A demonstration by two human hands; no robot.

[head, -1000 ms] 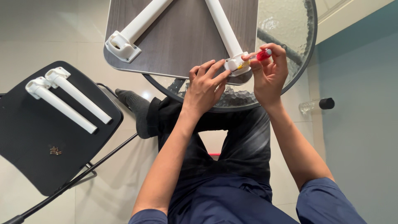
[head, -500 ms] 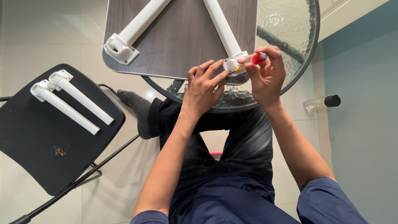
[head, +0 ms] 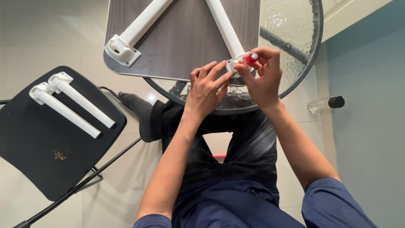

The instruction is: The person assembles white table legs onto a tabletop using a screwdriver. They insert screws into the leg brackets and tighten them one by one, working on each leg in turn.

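At bracket [head: 234, 64], right hand [head: 261, 78] grips red screwdriver [head: 251, 58].

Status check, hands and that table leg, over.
Right hand gripping red-handled screwdriver at white leg bracket. Left hand steadying the bracket. Nothing in the way.

White legs [head: 225, 29] on a dark brown wood-grain board [head: 185, 38], red handle on the screwdriver [head: 251, 58], bumpy clear glass table [head: 291, 33], black chair [head: 38, 156], grey sock [head: 139, 110], blue wall [head: 371, 105].
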